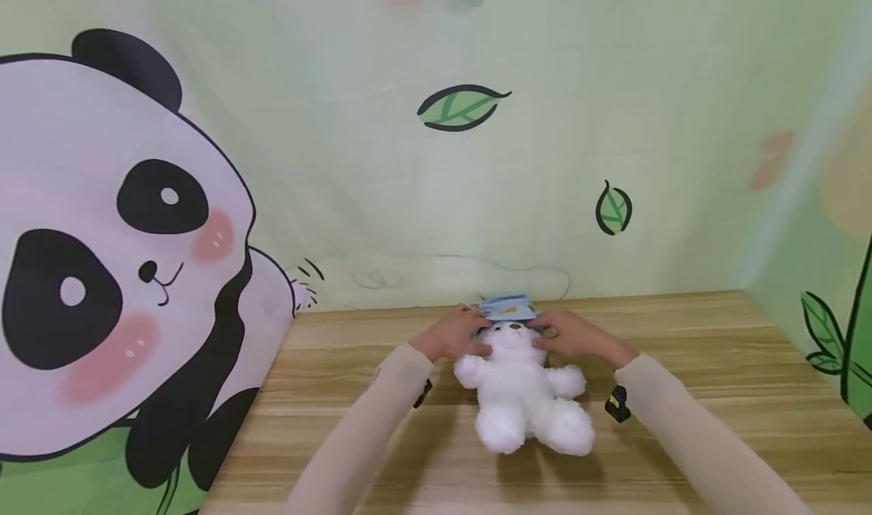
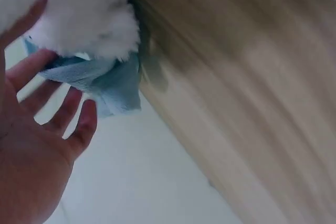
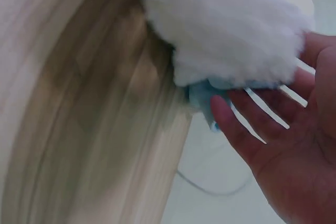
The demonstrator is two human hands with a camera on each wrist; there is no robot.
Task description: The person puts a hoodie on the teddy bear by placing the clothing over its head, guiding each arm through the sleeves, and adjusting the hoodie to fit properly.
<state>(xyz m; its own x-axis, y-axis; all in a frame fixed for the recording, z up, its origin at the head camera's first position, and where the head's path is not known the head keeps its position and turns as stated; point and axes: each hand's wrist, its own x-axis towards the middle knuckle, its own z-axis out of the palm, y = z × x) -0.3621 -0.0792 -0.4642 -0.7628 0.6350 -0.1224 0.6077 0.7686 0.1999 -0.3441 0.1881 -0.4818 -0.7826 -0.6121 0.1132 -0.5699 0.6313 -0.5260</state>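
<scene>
A white plush bear [image 1: 514, 382] lies on its back on the wooden table, its head toward the wall. At the top of its head sits a light blue fabric hat [image 1: 507, 308] with a small yellowish mark. My left hand [image 1: 453, 333] is at one side of the head, thumb by the cheek; in the left wrist view its spread fingers [image 2: 35, 66] reach the edge of the blue hat [image 2: 118, 90]. On the other side, my right hand [image 1: 575, 335] has its extended fingers [image 3: 247, 129] at the hat's edge, beneath the white fur [image 3: 226, 30]. The bear partly hides both fingertips.
The wooden table [image 1: 702, 348] ends at a pale green wall cloth [image 1: 531, 220] printed with leaves and a large panda [image 1: 225, 310]. A thin cord [image 1: 470, 257] shows low against the cloth. Dark wrist straps sit by both sleeves.
</scene>
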